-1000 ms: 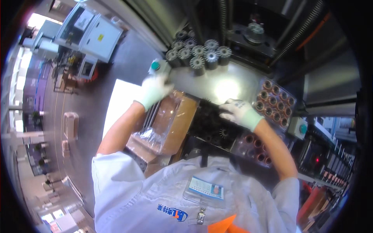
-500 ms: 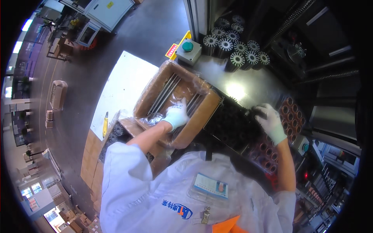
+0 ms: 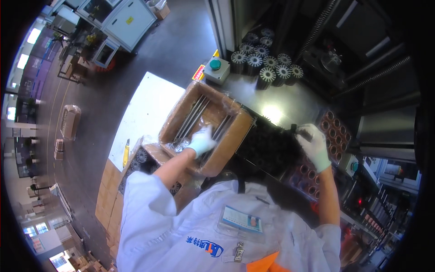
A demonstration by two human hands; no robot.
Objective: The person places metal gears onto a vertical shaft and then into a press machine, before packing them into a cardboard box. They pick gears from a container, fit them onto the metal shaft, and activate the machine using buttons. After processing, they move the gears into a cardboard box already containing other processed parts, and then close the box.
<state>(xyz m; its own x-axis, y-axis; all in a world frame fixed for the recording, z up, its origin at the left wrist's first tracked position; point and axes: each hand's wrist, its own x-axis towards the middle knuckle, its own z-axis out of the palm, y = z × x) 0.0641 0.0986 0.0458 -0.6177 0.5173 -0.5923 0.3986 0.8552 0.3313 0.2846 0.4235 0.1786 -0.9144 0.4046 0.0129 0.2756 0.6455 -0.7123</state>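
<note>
1. Your left hand (image 3: pixel 202 139), in a pale glove, reaches into the open cardboard box (image 3: pixel 230 146). Its fingers are partly bent over the interior; you cannot tell from this angle whether they grip anything.
2. Inside that box, the metal rods (image 3: pixel 192 117) lie lengthwise along one wall, with more along the opposite wall. Your left hand is between the two groups, nearer the second, and crumpled clear film (image 3: pixel 178 144) lies just beside your wrist.
3. Your right hand (image 3: pixel 313 141), gloved too, is above the right end of the dark tray (image 3: pixel 259 162). Its fingers are curled, their tips at a small dark piece (image 3: pixel 293 128); whether they pinch it or merely touch it, you cannot tell.
4. The dark tray sits just right of the box; its contents are too dim to separate.
5. Beyond it, on the metal bench (image 3: pixel 243 92), toothed cores (image 3: pixel 267 75) stand upright in a cluster, near a green push button (image 3: pixel 215 65).
6. Copper-ringed parts (image 3: pixel 333 132) stand in rows to the right of your right hand.
</note>
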